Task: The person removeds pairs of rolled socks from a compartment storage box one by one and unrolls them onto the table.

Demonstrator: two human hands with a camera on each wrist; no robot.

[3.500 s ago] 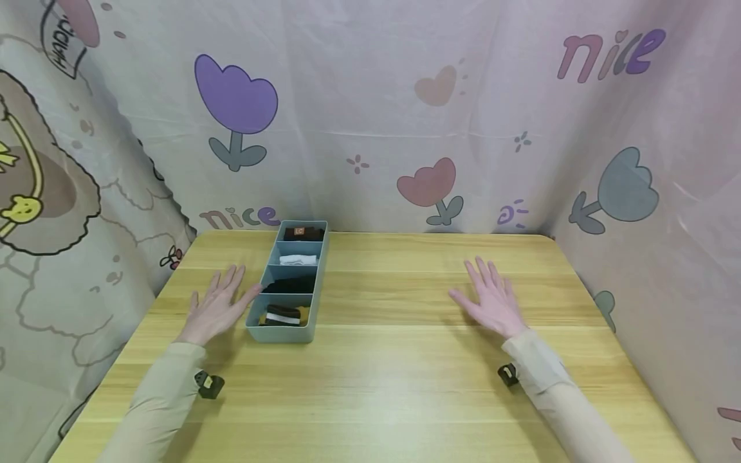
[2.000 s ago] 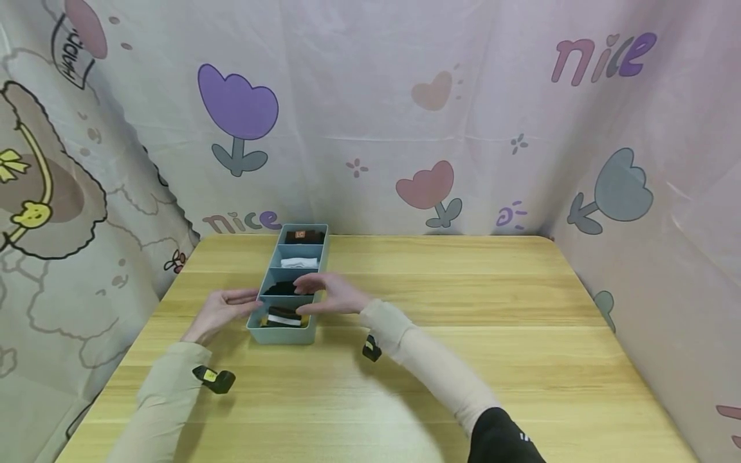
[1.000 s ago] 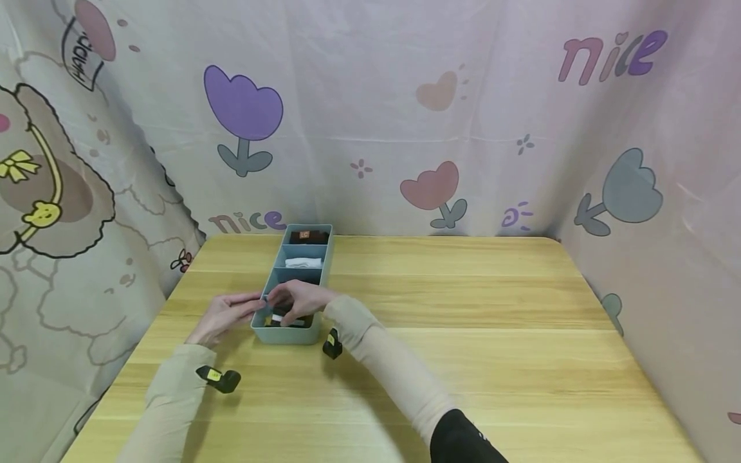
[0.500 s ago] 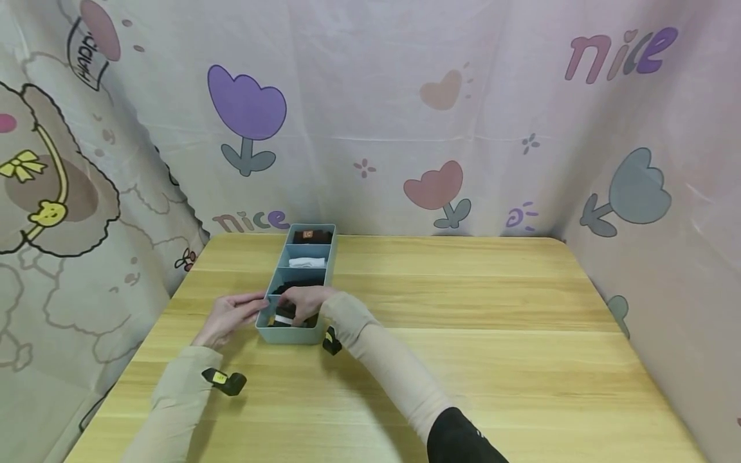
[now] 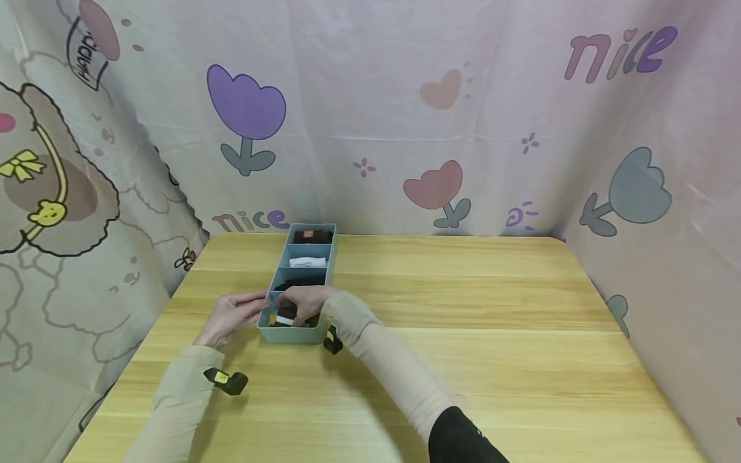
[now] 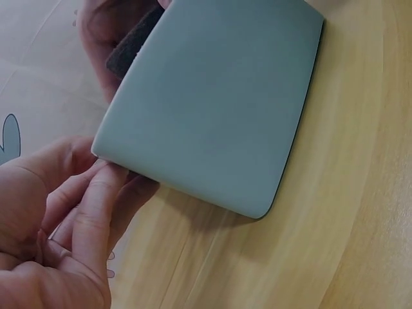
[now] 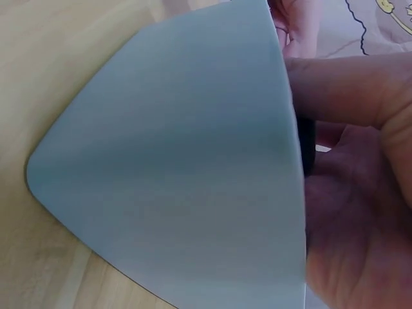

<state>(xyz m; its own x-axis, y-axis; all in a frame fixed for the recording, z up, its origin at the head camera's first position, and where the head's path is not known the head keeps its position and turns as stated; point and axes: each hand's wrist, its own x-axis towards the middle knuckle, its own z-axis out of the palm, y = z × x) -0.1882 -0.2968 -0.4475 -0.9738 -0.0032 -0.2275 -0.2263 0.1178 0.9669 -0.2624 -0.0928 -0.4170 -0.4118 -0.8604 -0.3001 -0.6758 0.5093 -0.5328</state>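
Observation:
A narrow blue-grey storage box (image 5: 292, 335) with compartments stands on the left half of the table. In the head view my left hand (image 5: 231, 316) is at its left side, fingertips at the rim; the left wrist view shows fingers (image 6: 96, 212) on both sides of the rim, pinching it. My right hand (image 5: 307, 301) reaches into the nearest compartment, thumb and fingers gripping a dark folded sock (image 5: 285, 312) with a white band. A mustard patch peeks out beside it. The right wrist view shows the box wall hiding most of the grip.
Behind, the other compartments hold a black folded cloth (image 5: 301, 282), a white folded one (image 5: 308, 262) and a dark one (image 5: 313, 236) with an orange-brown label. The wooden table (image 5: 463, 308) extends to the right, with a printed curtain (image 5: 359, 77) along its back and sides.
Both hands lay spread on the table at first. The right hand crossed left into the near compartment and took hold of the sock; the left moved to the box rim. Little differs from half a second ago.

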